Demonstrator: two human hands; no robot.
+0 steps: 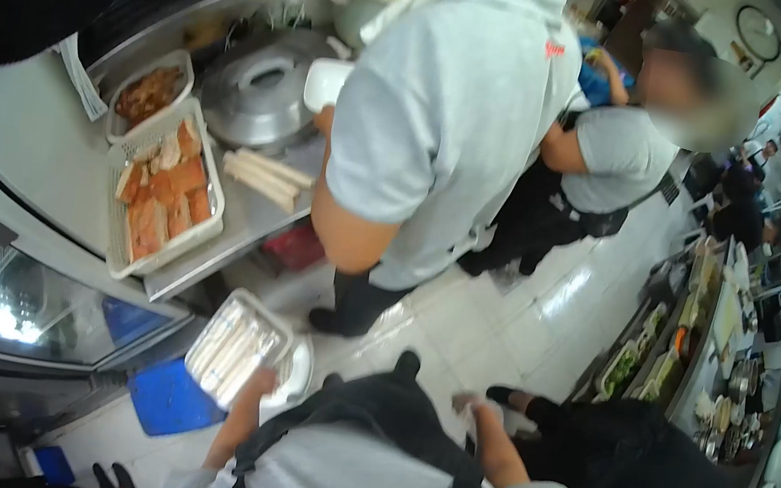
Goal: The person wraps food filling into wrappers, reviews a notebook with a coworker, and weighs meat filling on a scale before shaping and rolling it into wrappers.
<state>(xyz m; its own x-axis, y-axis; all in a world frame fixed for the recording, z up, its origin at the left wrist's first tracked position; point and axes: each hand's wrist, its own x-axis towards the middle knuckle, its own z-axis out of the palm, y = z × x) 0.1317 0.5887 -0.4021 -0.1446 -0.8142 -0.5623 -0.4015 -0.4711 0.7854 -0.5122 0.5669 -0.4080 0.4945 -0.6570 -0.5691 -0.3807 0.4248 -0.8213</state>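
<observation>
My left hand [261, 382] grips the near edge of a white tray [271, 310]. Pale, long rolls [239, 348] lie side by side in it, perhaps under clear wrap. A round white container [298, 372] shows beside the tray, close to my hand; whether I hold it too is unclear. Lower right of the middle, my right hand [469, 405] hangs in front of my body, away from the tray. Its fingers are blurred, and I cannot make out anything in them.
A steel counter [164, 283] at left bears a basket [119, 254] of orange-brown pieces, a large lidded pot [257, 88] and pale sticks [264, 180]. A co-worker [451, 112] stands ahead, another person behind. Blue lids [170, 398] lie low at left; food bins [659, 370] line the right.
</observation>
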